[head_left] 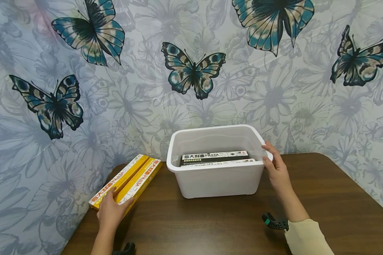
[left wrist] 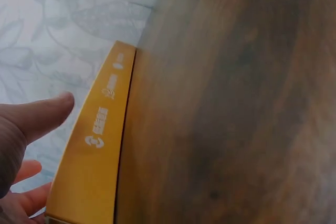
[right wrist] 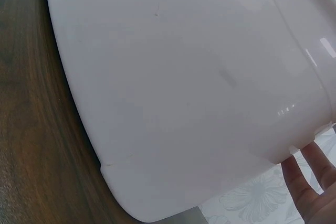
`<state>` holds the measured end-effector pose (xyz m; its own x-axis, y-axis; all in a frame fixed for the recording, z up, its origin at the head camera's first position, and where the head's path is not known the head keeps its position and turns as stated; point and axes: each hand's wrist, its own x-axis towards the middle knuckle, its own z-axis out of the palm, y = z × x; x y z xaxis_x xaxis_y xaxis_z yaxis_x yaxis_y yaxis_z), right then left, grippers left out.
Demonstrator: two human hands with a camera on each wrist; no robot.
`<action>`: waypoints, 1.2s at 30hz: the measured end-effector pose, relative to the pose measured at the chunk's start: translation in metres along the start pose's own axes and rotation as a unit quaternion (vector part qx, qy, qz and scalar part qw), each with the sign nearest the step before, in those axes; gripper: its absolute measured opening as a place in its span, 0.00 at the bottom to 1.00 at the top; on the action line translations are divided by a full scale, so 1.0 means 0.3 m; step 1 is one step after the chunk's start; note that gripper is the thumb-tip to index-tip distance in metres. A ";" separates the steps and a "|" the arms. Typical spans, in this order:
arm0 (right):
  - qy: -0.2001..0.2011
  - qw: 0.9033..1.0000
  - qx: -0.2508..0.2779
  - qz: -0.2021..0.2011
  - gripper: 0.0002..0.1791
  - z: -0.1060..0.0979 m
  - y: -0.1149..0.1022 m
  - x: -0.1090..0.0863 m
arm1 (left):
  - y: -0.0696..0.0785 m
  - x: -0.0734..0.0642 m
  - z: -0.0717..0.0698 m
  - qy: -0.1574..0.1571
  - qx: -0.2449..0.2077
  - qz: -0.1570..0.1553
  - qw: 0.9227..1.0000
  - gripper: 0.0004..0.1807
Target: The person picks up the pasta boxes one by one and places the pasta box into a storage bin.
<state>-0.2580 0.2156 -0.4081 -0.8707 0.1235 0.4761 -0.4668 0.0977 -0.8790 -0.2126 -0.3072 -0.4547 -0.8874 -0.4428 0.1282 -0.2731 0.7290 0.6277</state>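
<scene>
The left hand lies over the near ends of two yellow boxes, touching them with its thumb stretched out rather than clasped round them. The right hand grasps the bin at the front right corner of its rim, thumb in front and fingers round the side. Inside, black-and-white pasta boxes sit low toward the front wall, below the rim; at least two show, and there is room behind them. The yellow boxes lie side by side at a slant along the left edge of the desk, near its back left corner. The bin stands upright near the back edge, a gap apart from them. Desk top stretches before the bin and out to the right edge.
</scene>
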 end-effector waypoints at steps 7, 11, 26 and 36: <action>-0.001 1.000 0.007 -0.002 0.23 -0.002 0.005 -0.001 | -0.028 -0.001 0.007 -0.022 0.012 0.000 1.000 0.49; -0.003 1.000 0.001 -0.001 0.23 -0.001 0.005 -0.001 | -0.030 -0.003 0.006 -0.023 0.009 0.000 1.000 0.49; -0.006 1.000 0.008 0.000 0.23 -0.005 0.000 -0.004 | -0.025 0.000 0.006 0.007 -0.016 0.016 1.000 0.45; -0.002 1.000 -0.003 -0.005 0.23 -0.005 0.002 -0.003 | 0.021 -0.011 -0.002 0.121 -0.067 0.093 0.986 0.42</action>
<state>-0.2572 0.2171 -0.4089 -0.8666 0.1187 0.4847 -0.4743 0.1056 -0.8740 -0.2113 -0.3016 -0.4509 -0.7985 -0.4307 0.4205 -0.0477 0.7417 0.6690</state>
